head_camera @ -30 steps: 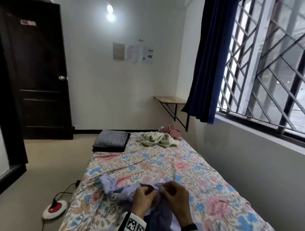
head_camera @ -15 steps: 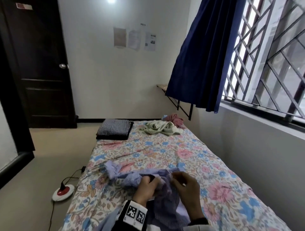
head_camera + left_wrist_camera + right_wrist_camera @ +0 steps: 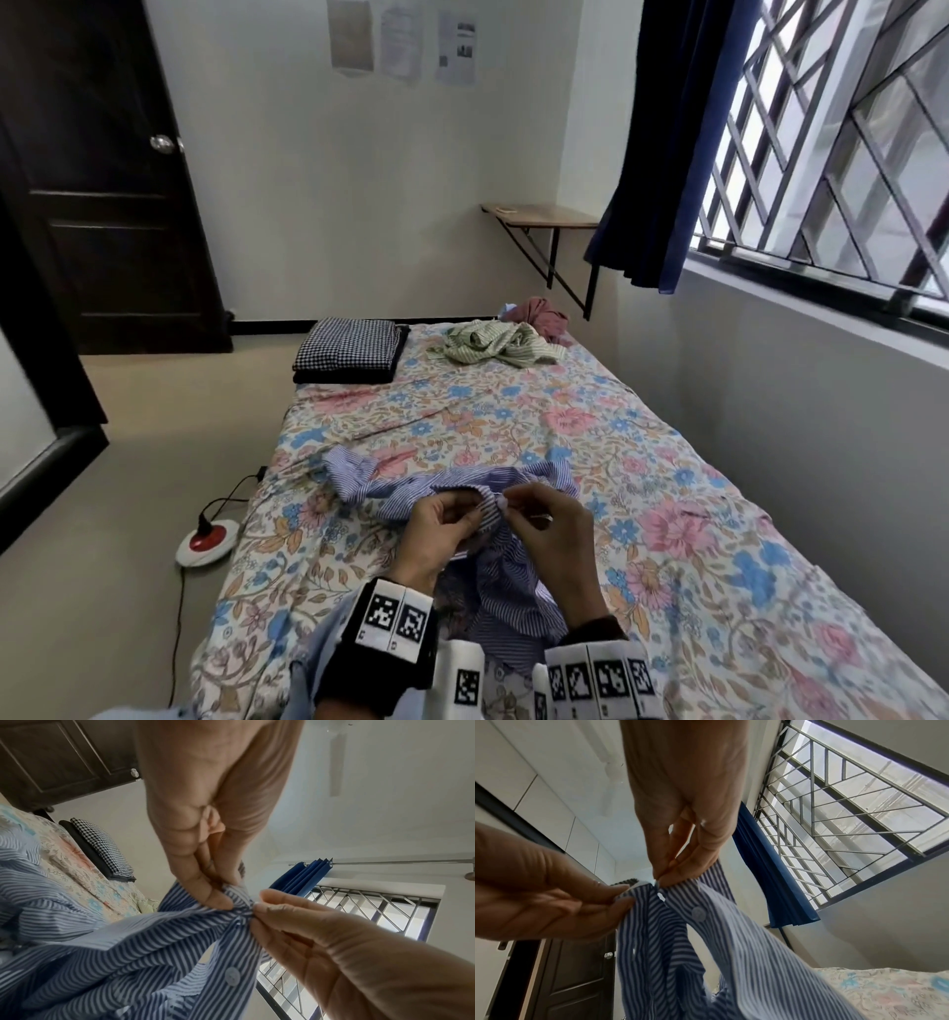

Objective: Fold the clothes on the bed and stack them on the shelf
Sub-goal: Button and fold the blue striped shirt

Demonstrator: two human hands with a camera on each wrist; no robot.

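A blue-and-white striped shirt point(image 3: 436, 488) lies bunched at the near end of the floral bed point(image 3: 642, 462), one part lifted. My left hand point(image 3: 447, 519) and my right hand point(image 3: 544, 519) pinch its button edge close together. In the left wrist view my left hand point(image 3: 223, 894) pinches the striped shirt point(image 3: 128, 953) beside my right hand point(image 3: 259, 910), with a button below. In the right wrist view my right hand point(image 3: 664, 876) nips the striped shirt point(image 3: 731, 953) next to my left hand point(image 3: 618, 896). A wooden wall shelf point(image 3: 539, 215) hangs at the far corner.
A folded checked stack point(image 3: 349, 349) sits at the bed's far left. A crumpled green striped garment point(image 3: 493, 344) and a reddish one point(image 3: 544, 313) lie at the far right. A dark door point(image 3: 102, 180), a blue curtain point(image 3: 667, 144) and a floor power socket point(image 3: 208, 540) with cord are around.
The head view has tipped down and the shelf has come out from behind the curtain. Both hands stay together on the striped shirt, working its edge.
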